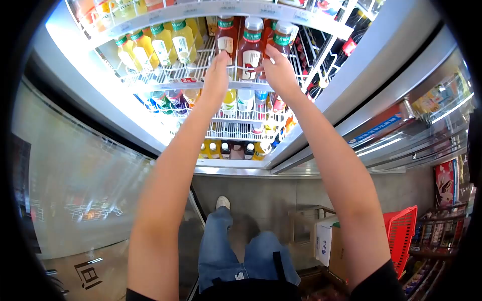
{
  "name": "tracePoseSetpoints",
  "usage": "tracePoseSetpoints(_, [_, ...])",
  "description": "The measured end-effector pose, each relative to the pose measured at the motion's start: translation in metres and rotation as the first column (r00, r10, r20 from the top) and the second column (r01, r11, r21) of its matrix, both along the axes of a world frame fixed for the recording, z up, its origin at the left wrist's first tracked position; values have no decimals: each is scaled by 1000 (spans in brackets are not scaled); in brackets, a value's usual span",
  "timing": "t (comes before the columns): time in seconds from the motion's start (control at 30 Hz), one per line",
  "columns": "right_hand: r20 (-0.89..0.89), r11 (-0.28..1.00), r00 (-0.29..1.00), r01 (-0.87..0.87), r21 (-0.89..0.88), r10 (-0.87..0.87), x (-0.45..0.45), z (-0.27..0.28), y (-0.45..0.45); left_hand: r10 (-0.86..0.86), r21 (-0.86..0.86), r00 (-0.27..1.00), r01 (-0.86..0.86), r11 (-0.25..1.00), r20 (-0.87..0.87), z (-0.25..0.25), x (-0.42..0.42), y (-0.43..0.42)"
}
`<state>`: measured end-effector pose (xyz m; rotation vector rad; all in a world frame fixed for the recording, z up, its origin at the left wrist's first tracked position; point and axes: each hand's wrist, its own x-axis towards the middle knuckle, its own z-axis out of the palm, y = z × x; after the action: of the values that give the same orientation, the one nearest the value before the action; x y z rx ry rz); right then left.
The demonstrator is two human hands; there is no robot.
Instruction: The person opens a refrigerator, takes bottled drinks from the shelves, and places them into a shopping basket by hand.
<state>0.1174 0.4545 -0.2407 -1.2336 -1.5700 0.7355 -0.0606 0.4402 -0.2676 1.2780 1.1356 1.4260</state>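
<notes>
Both my hands reach into an open drinks fridge. My left hand (216, 76) has its fingers stretched out, pointing up beside a bottle of dark reddish drink (226, 41) on the left. Between my hands stands the middle bottle of reddish-brown drink (250, 49), upright with a white cap, green neck band and pale label. My right hand (280, 72) has its fingers apart at that bottle's right side, partly in front of a similar bottle (282, 36). Some fingertips seem to touch the middle bottle; whether they press on it is unclear.
Yellow drink bottles (161, 44) line the left of the same wire shelf (175, 74). More bottles fill lower shelves. A glass door (90, 185) swings out at left. Cartons (325, 243) and a red basket (401, 236) stand on the floor at right.
</notes>
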Motion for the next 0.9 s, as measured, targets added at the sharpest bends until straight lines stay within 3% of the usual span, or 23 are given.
tracePoseSetpoints(0.03, [84,998,996,31,50,-35,-4,-3,5,-3,-17,1000,3,1000,5,0,2,9])
tracePoseSetpoints(0.1, [124,998,992,23,-56,-16,-8,-6,8,-71,-173,997,69,982,-2,5,7,25])
tracePoseSetpoints(0.2, [141,991,989,-32,-128,50,-10,-11,17,-134,-250,990,138,958,31,9,19,33])
tracePoseSetpoints(0.27, [-22,966,997,-81,-247,78,-14,3,5,-144,-247,989,145,958,22,7,21,33])
tracePoseSetpoints(0.3, [-26,964,997,-78,-254,74,-14,0,4,-149,-237,989,148,960,12,7,21,31])
tracePoseSetpoints(0.37, [-245,964,962,-172,-203,120,-11,-7,6,-126,-226,992,125,966,9,16,25,18])
tracePoseSetpoints(0.5, [-339,959,924,-237,-153,174,-7,-9,-1,-104,-204,995,99,974,-11,6,21,20])
tracePoseSetpoints(0.57, [-378,953,904,-269,-136,201,-10,-9,-4,-172,-81,983,167,983,-66,2,24,15])
tracePoseSetpoints(0.6, [-399,955,893,-273,-116,207,-11,-5,-7,-67,-35,998,67,997,-16,4,33,7])
tracePoseSetpoints(0.7, [-403,953,885,-289,-87,232,-9,5,-14,-96,93,995,92,991,38,0,36,8])
tracePoseSetpoints(0.77, [-356,962,903,-271,-42,239,-5,12,-27,-98,85,995,95,992,29,-2,35,4])
tracePoseSetpoints(0.83, [-364,969,906,-245,-29,218,-5,10,-35,-75,300,996,59,952,41,-14,42,7])
tracePoseSetpoints(0.9, [-367,978,907,-204,50,208,-5,5,-40,6,343,1000,-11,939,16,-16,47,1])
